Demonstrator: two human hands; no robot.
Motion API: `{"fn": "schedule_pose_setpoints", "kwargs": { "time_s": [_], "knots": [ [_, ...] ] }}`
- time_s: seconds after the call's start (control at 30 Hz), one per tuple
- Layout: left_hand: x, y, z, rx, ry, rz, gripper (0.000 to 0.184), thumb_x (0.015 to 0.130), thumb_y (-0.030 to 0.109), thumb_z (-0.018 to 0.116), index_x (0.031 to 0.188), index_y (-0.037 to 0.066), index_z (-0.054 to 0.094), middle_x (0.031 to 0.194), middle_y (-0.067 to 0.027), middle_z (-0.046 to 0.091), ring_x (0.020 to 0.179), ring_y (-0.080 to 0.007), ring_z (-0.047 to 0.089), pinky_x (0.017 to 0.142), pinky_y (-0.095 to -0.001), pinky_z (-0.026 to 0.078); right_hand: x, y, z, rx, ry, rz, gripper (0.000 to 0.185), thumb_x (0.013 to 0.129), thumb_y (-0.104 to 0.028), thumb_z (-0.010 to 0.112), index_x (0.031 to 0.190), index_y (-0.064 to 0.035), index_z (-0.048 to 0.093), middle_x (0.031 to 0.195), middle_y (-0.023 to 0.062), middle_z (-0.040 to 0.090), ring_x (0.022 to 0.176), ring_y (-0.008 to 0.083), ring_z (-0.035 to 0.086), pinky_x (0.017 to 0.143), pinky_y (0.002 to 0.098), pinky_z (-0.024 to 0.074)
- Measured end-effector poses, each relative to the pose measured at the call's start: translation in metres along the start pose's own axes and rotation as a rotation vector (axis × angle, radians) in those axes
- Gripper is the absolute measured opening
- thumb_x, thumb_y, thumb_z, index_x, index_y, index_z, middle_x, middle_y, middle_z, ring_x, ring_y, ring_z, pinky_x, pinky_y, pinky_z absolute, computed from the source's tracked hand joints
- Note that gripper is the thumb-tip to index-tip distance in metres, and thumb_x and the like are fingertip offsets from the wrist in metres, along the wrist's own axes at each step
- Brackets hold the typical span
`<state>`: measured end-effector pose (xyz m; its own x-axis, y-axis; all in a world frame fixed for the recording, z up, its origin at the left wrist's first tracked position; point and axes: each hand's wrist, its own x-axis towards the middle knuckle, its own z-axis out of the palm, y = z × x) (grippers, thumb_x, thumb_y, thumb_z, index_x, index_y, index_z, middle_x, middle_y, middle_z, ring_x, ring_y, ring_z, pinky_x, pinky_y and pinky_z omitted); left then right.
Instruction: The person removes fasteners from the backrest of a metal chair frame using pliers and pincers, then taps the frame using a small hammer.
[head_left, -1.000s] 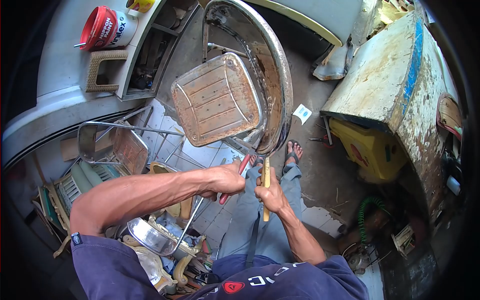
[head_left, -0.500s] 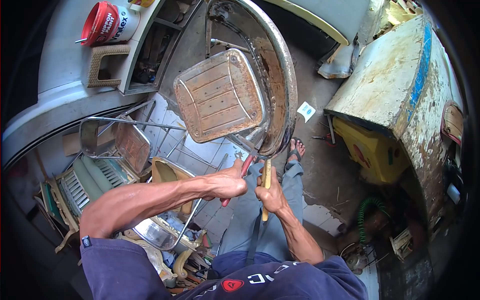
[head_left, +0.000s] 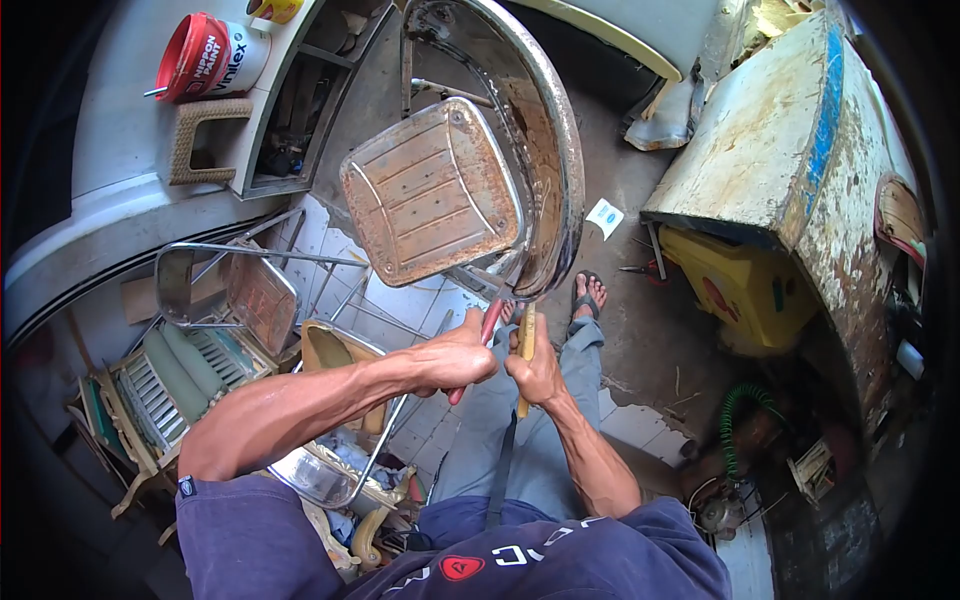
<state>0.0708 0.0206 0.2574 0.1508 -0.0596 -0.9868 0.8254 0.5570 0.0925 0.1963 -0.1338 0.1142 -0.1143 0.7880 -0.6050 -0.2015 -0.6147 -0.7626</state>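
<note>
A rusty metal chair with a square seat pan [head_left: 432, 192] and a curved, rusty backrest frame [head_left: 560, 130] stands in front of me. My left hand [head_left: 462, 358] is wrapped round a red handle [head_left: 491, 322] at the near end of the curved frame; the tool's tip is too small to make out. Right beside it, my right hand [head_left: 536, 370] is closed round a yellowish wooden handle [head_left: 526, 338], which points up toward the same end of the frame. What its upper end touches is unclear.
Folded metal chair [head_left: 262, 300] and louvred wooden pieces [head_left: 180, 385] lie at the left. A paint bucket [head_left: 215, 55] stands on the upper left ledge. At the right are a peeling white panel [head_left: 745, 150], a yellow container [head_left: 735, 290] and a green coiled hose [head_left: 728, 430].
The left forearm has swung slightly inward, and my right hand has moved up a little with the wooden handle. The view has shifted slightly.
</note>
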Motion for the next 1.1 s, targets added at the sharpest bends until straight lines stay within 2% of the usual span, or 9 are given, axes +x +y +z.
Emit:
{"fn": "schedule_pose_setpoints", "kwargs": {
  "time_s": [0.07, 0.17, 0.53, 0.6, 0.67, 0.7, 0.77, 0.8, 1.1],
  "knots": [
    [-0.001, 0.000, 0.000, 0.014, 0.012, -0.014, 0.069, 0.074, 0.009, 0.056, 0.137, -0.005, 0.033, 0.083, -0.0109, 0.047, 0.052, -0.0188, 0.048, 0.046, -0.0355, 0.039, 0.009, 0.017, 0.002, -0.103, 0.034, -0.161, 0.057, 0.073, -0.007, 0.060, 0.124, 0.0036, 0.039, 0.079, 0.0140, 0.053, 0.076, 0.0300, 0.057, 0.087, 0.0422, 0.0477],
    [-0.001, 0.001, 0.001, -0.039, 0.003, -0.026, 0.066, 0.074, 0.007, 0.055, 0.136, -0.001, 0.034, 0.080, -0.0088, 0.045, 0.051, -0.0172, 0.046, 0.045, -0.0344, 0.038, 0.023, 0.032, 0.006, -0.170, 0.081, -0.212, 0.062, 0.072, -0.007, 0.061, 0.129, 0.0034, 0.038, 0.085, 0.0175, 0.056, 0.083, 0.0366, 0.058, 0.094, 0.0459, 0.0453],
    [-0.001, -0.010, -0.002, -0.090, -0.006, 0.106, 0.059, 0.076, 0.007, 0.056, 0.131, 0.002, 0.037, 0.078, -0.0061, 0.045, 0.054, -0.0155, 0.043, 0.045, -0.0321, 0.037, 0.070, 0.055, 0.016, -0.133, 0.175, -0.257, 0.076, 0.073, -0.005, 0.064, 0.143, 0.0002, 0.033, 0.111, 0.0267, 0.059, 0.106, 0.0474, 0.059, 0.096, 0.0541, 0.0420],
    [-0.005, -0.006, 0.000, -0.065, 0.008, 0.125, 0.058, 0.077, 0.008, 0.057, 0.131, 0.000, 0.037, 0.079, -0.0062, 0.046, 0.058, -0.0168, 0.047, 0.047, -0.0333, 0.041, 0.059, 0.064, 0.014, -0.192, 0.185, -0.307, 0.077, 0.073, -0.005, 0.064, 0.143, 0.0009, 0.033, 0.108, 0.0256, 0.059, 0.101, 0.0471, 0.059, 0.094, 0.0536, 0.0435],
    [0.011, -0.018, 0.004, 0.099, 0.114, 0.203, 0.073, 0.075, 0.008, 0.057, 0.143, -0.006, 0.032, 0.097, -0.0157, 0.055, 0.083, -0.0276, 0.060, 0.071, -0.0408, 0.052, 0.040, 0.065, 0.014, -0.220, 0.183, -0.337, 0.078, 0.073, -0.007, 0.064, 0.144, 0.0032, 0.033, 0.097, 0.0189, 0.059, 0.083, 0.0392, 0.062, 0.084, 0.0483, 0.0511],
    [0.027, -0.039, 0.008, 0.086, 0.100, 0.203, 0.073, 0.075, 0.008, 0.057, 0.143, -0.006, 0.032, 0.097, -0.0157, 0.055, 0.083, -0.0276, 0.060, 0.071, -0.0408, 0.052, 0.020, 0.057, 0.011, -0.232, 0.179, -0.323, 0.078, 0.073, -0.007, 0.064, 0.144, 0.0032, 0.033, 0.097, 0.0189, 0.059, 0.083, 0.0392, 0.062, 0.084, 0.0483, 0.0511],
    [0.066, -0.072, 0.002, 0.312, 0.392, 0.642, 0.093, 0.074, 0.008, 0.058, 0.155, -0.009, 0.017, 0.126, -0.0271, 0.051, 0.118, -0.0396, 0.054, 0.103, -0.0467, 0.045, 0.005, 0.023, -0.002, 0.012, -0.009, -0.054, 0.077, 0.075, -0.011, 0.063, 0.144, 0.0037, 0.033, 0.090, 0.0125, 0.056, 0.076, 0.0279, 0.060, 0.072, 0.0410, 0.0535],
    [0.056, -0.064, 0.001, 0.351, 0.397, 0.519, 0.102, 0.073, 0.004, 0.058, 0.161, -0.006, 0.008, 0.145, -0.0326, 0.039, 0.136, -0.0468, 0.041, 0.117, -0.0501, 0.033, -0.007, -0.006, -0.004, 0.094, -0.048, 0.052, 0.073, 0.075, -0.014, 0.063, 0.141, 0.0030, 0.036, 0.090, 0.0088, 0.054, 0.076, 0.0199, 0.058, 0.067, 0.0355, 0.0517],
    [0.118, -0.087, -0.037, 0.572, 0.706, 1.049, 0.099, 0.072, -0.014, 0.057, 0.163, 0.004, 0.020, 0.148, -0.0266, 0.041, 0.134, -0.0493, 0.041, 0.115, -0.0533, 0.034, -0.019, -0.039, -0.013, 0.131, -0.108, 0.284, 0.068, 0.071, -0.014, 0.060, 0.134, 0.0017, 0.041, 0.100, 0.0069, 0.054, 0.086, 0.0182, 0.054, 0.081, 0.0330, 0.0493]
  ]
}}
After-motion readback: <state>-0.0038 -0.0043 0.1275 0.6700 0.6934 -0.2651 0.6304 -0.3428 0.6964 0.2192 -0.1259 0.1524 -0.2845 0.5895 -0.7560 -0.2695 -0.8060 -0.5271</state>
